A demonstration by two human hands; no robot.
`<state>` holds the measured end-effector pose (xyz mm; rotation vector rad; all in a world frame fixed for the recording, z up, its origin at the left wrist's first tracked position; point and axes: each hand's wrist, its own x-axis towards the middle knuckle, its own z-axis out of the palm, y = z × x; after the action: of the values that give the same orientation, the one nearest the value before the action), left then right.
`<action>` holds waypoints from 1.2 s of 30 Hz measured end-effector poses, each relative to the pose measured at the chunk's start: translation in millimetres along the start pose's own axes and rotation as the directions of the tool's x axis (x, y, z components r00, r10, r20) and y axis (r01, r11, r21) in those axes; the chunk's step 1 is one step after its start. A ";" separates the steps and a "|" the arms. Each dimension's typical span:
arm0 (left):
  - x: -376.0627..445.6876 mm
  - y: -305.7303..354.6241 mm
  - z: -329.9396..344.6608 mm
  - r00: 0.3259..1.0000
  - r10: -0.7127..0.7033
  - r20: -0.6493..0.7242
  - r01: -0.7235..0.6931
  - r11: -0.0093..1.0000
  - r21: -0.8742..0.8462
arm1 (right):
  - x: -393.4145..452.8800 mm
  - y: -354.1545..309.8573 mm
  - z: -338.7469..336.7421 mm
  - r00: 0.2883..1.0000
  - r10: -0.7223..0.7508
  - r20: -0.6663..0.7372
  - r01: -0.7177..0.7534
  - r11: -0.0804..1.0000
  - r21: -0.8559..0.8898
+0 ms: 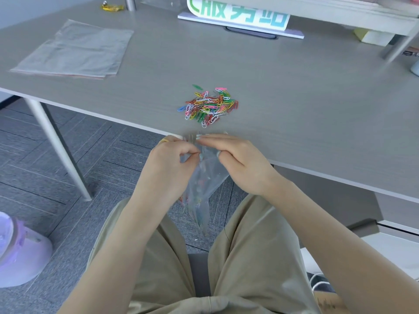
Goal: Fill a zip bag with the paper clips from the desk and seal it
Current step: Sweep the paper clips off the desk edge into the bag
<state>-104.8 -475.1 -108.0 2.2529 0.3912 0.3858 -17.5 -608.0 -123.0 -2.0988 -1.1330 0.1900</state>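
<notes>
Just off the near edge of the bench (294,91), at about 6 o'clock from the loose pile, a clear zip bag (205,177) hangs down between the person's knees. Its mouth is held up at the bench edge by both hands. The left hand (172,155) pinches the top of the bag between thumb and curled fingers, with a yellow ring on one finger. The right hand (238,159) grips the other side of the mouth, its fingers laid along the rim and its thumb tucked under the plastic. Whether the zip strip is pressed together between them cannot be told; the plastic there is blurred.

Inside the bag a few coloured clips (199,198) show through the film, gathered low and toward the 7 o'clock side, where the bag narrows to a point.

On the bench, the pile of paper clips (208,106) lies at 12 o'clock from the hands, well clear of them: green, red, yellow, pink, blue and white pieces heaped together, with one green clip lying slightly apart at the pile's 11 o'clock.

Far out at 10 o'clock lies a flat stack of spare bags (74,49). At 1 o'clock stands a white sign (240,18) with teal characters.
</notes>
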 end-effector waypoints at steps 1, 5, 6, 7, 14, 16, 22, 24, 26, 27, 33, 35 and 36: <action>0.2 -0.3 -0.5 1.000 -0.002 -0.001 0.002 1.000 -0.004 | 3.7 -0.3 -0.3 1.000 0.010 -0.025 -0.009 0.999 0.039; 1.1 -2.2 -2.0 1.000 0.002 -0.004 -0.002 1.000 0.003 | 26.2 -0.1 0.5 0.998 0.055 -0.026 -0.054 0.998 0.033; 1.1 -2.9 -2.3 1.000 0.002 -0.003 -0.002 1.000 0.005 | 31.6 -0.3 1.9 0.999 0.049 -0.002 -0.049 0.999 0.009; 1.3 -3.6 -2.6 1.000 -0.001 -0.002 0.001 1.000 0.006 | 35.6 -1.1 3.5 0.999 0.033 0.023 -0.033 0.999 -0.015; 3.4 -6.6 -6.8 0.999 -0.030 -0.019 0.030 1.000 0.001 | 60.0 2.3 -2.1 0.993 -0.035 -0.117 0.027 0.997 -0.068; 3.2 -6.6 -7.8 0.999 -0.038 -0.011 0.038 0.999 -0.001 | 83.0 3.7 -6.7 0.992 -0.034 -0.123 0.014 0.987 -0.159; 2.6 -5.3 -8.9 0.998 -0.055 -0.016 0.055 0.998 0.012 | 153.4 14.7 -10.6 0.984 0.168 0.062 -0.125 0.892 -0.434; 4.5 -3.7 -8.8 0.998 -0.055 -0.024 0.055 0.998 0.010 | 156.6 18.6 -13.7 0.965 0.227 0.131 -0.163 0.912 -0.376; 6.6 -3.4 -8.7 0.998 -0.053 -0.025 0.053 0.999 0.003 | 149.6 21.8 -13.9 0.961 0.187 0.204 -0.127 0.953 -0.276; 7.4 -3.7 -8.6 0.998 -0.051 -0.023 0.052 0.999 0.001 | 144.3 23.1 -13.1 0.966 0.137 0.218 -0.083 0.967 -0.239; 7.9 -7.4 -7.3 0.999 -0.047 -0.011 0.048 0.999 0.024 | 112.7 24.2 -12.6 0.972 -0.074 0.222 0.113 0.979 -0.170; 7.8 -8.5 -8.0 0.999 -0.046 -0.013 0.047 0.998 0.032 | 101.5 22.0 -11.1 0.967 -0.143 0.209 0.187 0.961 -0.206; 7.9 -9.1 -8.5 0.999 -0.049 -0.016 0.050 0.998 0.033 | 96.7 21.2 -9.7 0.966 -0.176 0.191 0.217 0.951 -0.222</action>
<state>-102.5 -460.6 -108.4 2.2695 0.4636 0.3738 59.0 -545.7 -110.5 -2.1933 -1.5268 0.1429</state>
